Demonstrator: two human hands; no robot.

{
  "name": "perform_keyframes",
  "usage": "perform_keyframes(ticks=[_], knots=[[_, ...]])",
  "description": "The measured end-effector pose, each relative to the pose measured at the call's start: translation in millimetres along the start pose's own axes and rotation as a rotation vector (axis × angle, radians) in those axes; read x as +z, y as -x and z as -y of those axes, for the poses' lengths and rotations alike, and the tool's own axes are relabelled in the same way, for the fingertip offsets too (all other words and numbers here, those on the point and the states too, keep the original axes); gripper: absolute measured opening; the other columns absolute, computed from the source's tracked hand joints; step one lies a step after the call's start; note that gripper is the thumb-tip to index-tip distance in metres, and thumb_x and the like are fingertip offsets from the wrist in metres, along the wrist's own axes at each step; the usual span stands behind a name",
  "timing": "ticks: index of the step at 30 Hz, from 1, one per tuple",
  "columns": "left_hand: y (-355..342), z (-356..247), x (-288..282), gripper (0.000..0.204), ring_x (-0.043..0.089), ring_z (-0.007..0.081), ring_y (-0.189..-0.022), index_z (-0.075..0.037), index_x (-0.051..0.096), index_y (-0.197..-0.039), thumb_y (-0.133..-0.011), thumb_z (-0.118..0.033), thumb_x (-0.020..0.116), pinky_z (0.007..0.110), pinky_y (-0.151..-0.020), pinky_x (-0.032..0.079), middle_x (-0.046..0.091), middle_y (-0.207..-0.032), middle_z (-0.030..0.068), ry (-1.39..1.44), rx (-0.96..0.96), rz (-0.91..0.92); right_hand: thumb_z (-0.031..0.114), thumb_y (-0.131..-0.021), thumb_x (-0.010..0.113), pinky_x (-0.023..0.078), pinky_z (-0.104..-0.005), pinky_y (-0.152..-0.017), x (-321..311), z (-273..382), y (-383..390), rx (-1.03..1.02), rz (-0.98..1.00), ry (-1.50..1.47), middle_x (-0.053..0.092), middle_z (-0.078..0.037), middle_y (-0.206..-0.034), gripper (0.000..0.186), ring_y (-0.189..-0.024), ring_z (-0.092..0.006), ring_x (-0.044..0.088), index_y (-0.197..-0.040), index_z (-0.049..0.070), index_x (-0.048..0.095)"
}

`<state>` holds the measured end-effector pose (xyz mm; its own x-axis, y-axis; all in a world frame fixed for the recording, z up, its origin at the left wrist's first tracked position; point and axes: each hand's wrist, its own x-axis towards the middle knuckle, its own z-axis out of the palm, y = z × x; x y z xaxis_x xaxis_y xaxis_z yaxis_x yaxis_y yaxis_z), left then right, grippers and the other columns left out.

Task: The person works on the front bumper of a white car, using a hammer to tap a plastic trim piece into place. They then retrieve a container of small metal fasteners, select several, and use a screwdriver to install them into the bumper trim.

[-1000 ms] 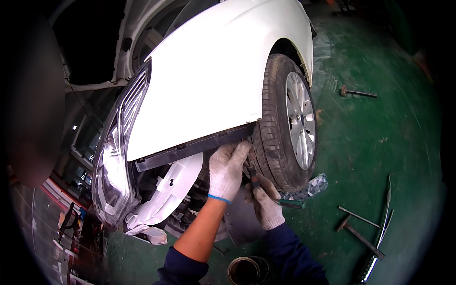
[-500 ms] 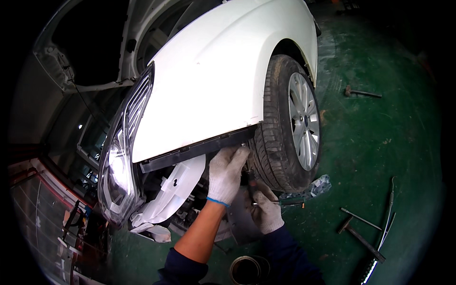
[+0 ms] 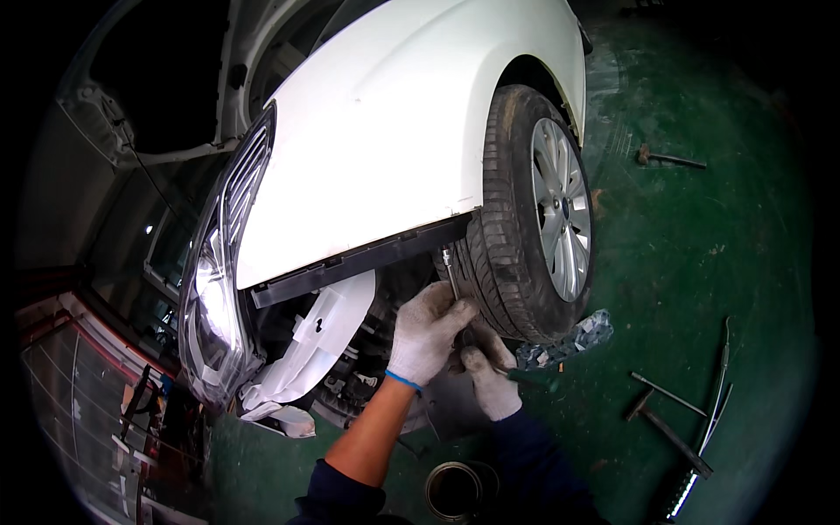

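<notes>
My left hand point(image 3: 429, 328), in a white knit glove, is closed round the shaft of a socket driver point(image 3: 451, 267), its shiny socket pointing up beneath the white fender's lower edge point(image 3: 420, 219). My gloved right hand point(image 3: 492, 381) is lower and to the right, closed, with a green-handled screwdriver point(image 3: 535, 379) sticking out to its right. Whether it also grips the bottom of the socket driver is hidden. Just above the socket runs a black plastic strip point(image 3: 359, 257) along the fender. The tire point(image 3: 507, 236) stands close to the right of both hands.
The lit headlight point(image 3: 214, 302) and a loose white panel piece point(image 3: 319, 337) are on the left. Hammers point(image 3: 669, 442) point(image 3: 674, 161), a metal rod point(image 3: 669, 394) and a light bar point(image 3: 681, 496) lie on the green floor at right. An open can point(image 3: 453, 492) stands near me; crumpled plastic point(image 3: 569, 339) lies by the tire.
My left hand has come down from the fender edge to the tool's shaft, baring the socket. The view has shifted slightly. My right hand keeps the screwdriver.
</notes>
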<state>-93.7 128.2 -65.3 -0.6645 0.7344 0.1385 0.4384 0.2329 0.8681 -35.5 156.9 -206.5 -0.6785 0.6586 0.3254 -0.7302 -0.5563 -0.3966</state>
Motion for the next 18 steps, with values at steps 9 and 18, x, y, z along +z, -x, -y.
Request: perform_keyframes(ticks=[9, 18], knots=[[5.8, -13.3, -7.1, 0.040, 0.067, 0.0135, -0.088, 0.007, 0.063, -0.126, -0.093, -0.014, 0.074, 0.028, -0.080, 0.054, 0.072, -0.098, 0.0096, 0.078, -0.050, 0.124, 0.069, -0.094, 0.060, 0.032, -0.0246, -0.042, 22.6, 23.0, 3.3, 0.539, -0.026, -0.670, 0.051, 0.003, -0.066, 0.058, -0.045, -0.0084, 0.041, -0.111, 0.013, 0.061], [9.6, -21.0, 12.9, 0.030, 0.063, 0.0124, -0.085, 0.005, 0.068, -0.109, -0.096, -0.022, 0.069, 0.029, -0.079, 0.051, 0.071, -0.095, 0.0076, -0.297, 0.012, -0.129, 0.059, -0.093, 0.069, 0.051, -0.0265, -0.067, 24.1, 2.3, 8.7, -0.268, -0.226, 0.331, 0.066, -0.008, -0.108, 0.072, -0.084, -0.0130, 0.063, -0.136, 0.002, 0.055]])
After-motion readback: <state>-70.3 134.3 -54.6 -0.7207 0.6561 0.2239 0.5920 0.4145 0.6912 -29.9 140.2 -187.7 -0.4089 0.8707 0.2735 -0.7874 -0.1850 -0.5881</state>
